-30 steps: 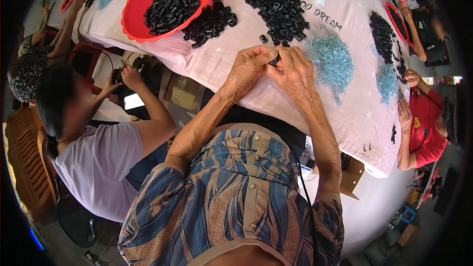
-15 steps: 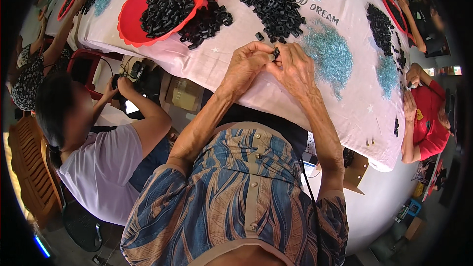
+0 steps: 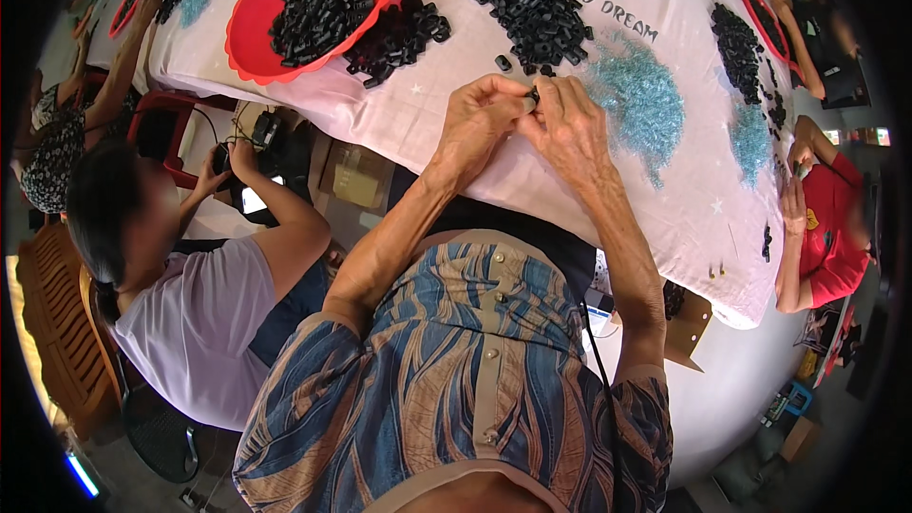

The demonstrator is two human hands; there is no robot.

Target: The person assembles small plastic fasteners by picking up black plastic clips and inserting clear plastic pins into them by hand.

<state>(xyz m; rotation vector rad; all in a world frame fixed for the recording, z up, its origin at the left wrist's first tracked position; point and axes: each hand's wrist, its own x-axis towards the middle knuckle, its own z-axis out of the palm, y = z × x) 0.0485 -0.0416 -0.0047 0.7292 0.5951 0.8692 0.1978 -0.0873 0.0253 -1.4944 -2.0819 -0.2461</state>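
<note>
My left hand (image 3: 483, 122) and my right hand (image 3: 568, 129) meet over the near edge of the cloth-covered table, fingertips pinched together. Between them is a small black plastic piece (image 3: 533, 95), mostly hidden by the fingers. Just beyond my hands lies a heap of similar black plastic pieces (image 3: 527, 2), with one loose piece (image 3: 503, 63) at its near end. To the right of my right hand spreads a pile of small clear bluish pieces (image 3: 638, 104), too fine to name.
A red scalloped bowl (image 3: 249, 33) of black pieces stands at the left, beside a smaller black heap (image 3: 399, 36). A person in a pale shirt (image 3: 204, 323) sits at my left; a person in red (image 3: 831, 218) works at the right. The pink tablecloth (image 3: 313, 104) hangs over the near edge.
My hands stay together at nearly the same spot, with the fingers shifting slightly around the black piece. The heaps and bowl look unchanged.
</note>
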